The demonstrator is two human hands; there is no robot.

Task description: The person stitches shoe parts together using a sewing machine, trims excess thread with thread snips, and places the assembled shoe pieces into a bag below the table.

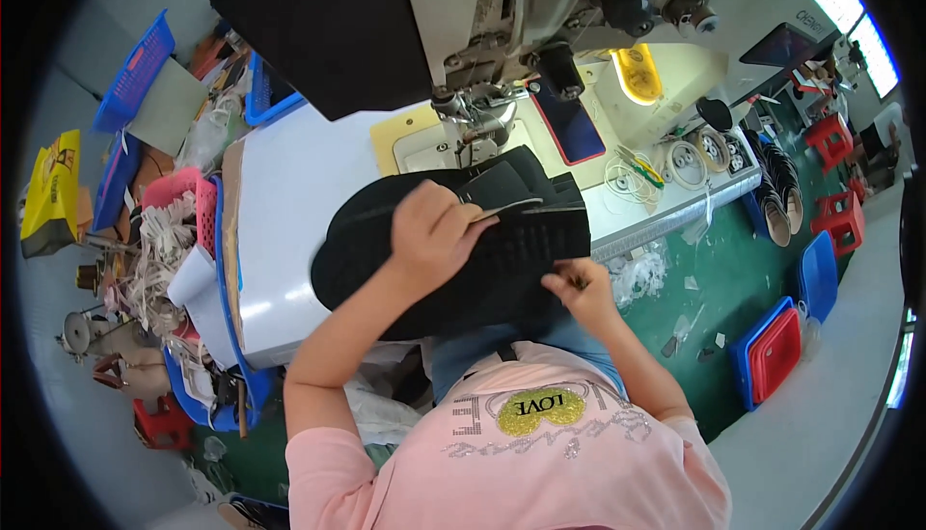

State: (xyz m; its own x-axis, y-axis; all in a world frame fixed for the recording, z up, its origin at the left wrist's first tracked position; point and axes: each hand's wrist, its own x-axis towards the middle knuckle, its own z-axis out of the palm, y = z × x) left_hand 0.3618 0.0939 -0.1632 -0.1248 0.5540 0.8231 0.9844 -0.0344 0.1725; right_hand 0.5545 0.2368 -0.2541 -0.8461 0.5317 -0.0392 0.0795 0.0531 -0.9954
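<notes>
A large black piece of soft material, rounded at its left end, lies across the table's front edge and over my lap. Near its top, my left hand pinches a flap with a pale edge. Below the piece's right end is my right hand, its fingers curled round something small and dark that I cannot make out. Just beyond the material stands an industrial sewing machine, with its needle area above the bed. The underside of the material is hidden.
A phone-like dark slab, a yellow tray, tape rolls and green-handled snips lie at right. A pink basket stands left among white strips. Red stools and shoes are farther right.
</notes>
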